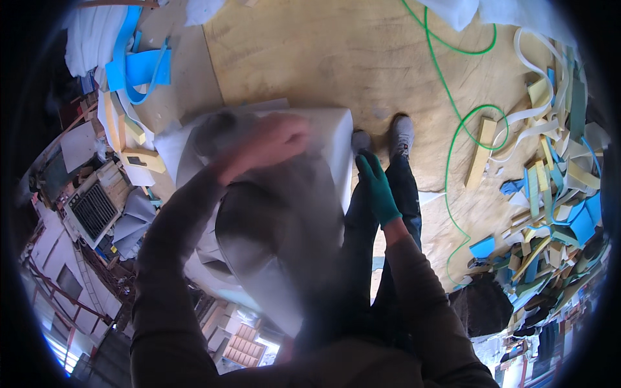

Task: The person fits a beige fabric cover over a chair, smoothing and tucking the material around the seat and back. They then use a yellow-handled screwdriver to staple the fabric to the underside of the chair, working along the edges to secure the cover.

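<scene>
My left hand (pixel 283 137) is bare and smeared by motion, with its forearm reaching across from the left. It is over a large white and grey padded-looking piece (pixel 343 139), and I cannot tell whether it grips any of it. Blurred dark grey material (pixel 291 200) lies beneath the hand and spreads down toward my lap. My right hand (pixel 380 191) wears a green glove and is over my dark trouser legs, just right of the white piece. Its fingers are stretched out, and nothing shows in them.
A green hose (pixel 451 161) winds over the plywood-like floor (pixel 310 64). At right, yellow, blue and white foam offcuts (pixel 556 226) form a pile, with a pale yellow block (pixel 480 152) beside it. Blue foam sheets (pixel 145 68) lie far left, above a grilled metal unit (pixel 94 204).
</scene>
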